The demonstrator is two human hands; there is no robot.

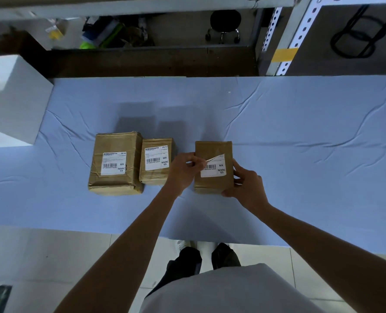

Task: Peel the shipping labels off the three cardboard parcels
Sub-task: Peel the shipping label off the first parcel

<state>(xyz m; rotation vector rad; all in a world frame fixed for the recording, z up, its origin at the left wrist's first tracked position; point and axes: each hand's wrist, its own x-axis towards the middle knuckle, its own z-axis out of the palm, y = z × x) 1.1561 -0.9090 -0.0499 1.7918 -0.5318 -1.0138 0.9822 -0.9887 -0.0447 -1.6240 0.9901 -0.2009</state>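
Note:
Three brown cardboard parcels stand in a row on the blue cloth. The left parcel (116, 163) and the middle parcel (157, 161) each carry a flat white label, the left label (114, 163) and the middle label (157, 158). The right parcel (212, 168) has a white label (214, 169) whose upper left corner is lifted and folded back. My left hand (183, 170) pinches that lifted corner. My right hand (247, 185) grips the right parcel at its lower right corner.
The blue cloth (300, 132) covers the table, wrinkled at the right. A white block (14, 98) sits at the table's left end. Behind the table are a dark shelf with clutter and a metal rack (275, 39). Tiled floor and my legs show below.

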